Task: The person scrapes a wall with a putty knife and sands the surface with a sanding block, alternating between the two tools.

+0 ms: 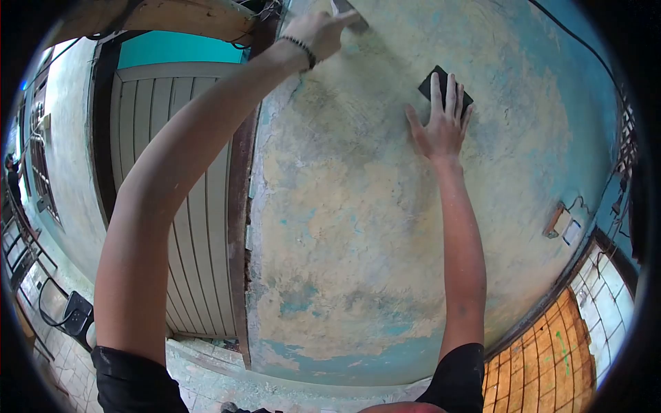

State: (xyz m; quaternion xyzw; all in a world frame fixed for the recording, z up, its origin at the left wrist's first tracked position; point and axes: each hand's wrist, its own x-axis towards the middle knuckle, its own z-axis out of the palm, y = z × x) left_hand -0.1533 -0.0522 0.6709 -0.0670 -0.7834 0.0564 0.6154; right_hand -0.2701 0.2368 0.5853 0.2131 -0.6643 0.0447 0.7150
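Note:
Near the top of the wall, my left hand (317,34), with a dark beaded bracelet at its wrist, is closed around a scraper (358,25). Its flat blade lies close to the plaster; the frame's upper edge cuts off part of the tool. Lower and to the right, my right hand (443,127) is open, fingers spread and lying flat over a dark square pad or sheet (428,84) against the wall. Both arms reach up to the patchy wall (344,179), where worn cream plaster shows among bits of blue-green paint.
A slatted door (200,234) in a dark frame stands left of the wall. A black chair (77,313) and another person (14,182) are at the far left. At right are a wall switch box (555,220) with wires and an orange tiled surface (544,351).

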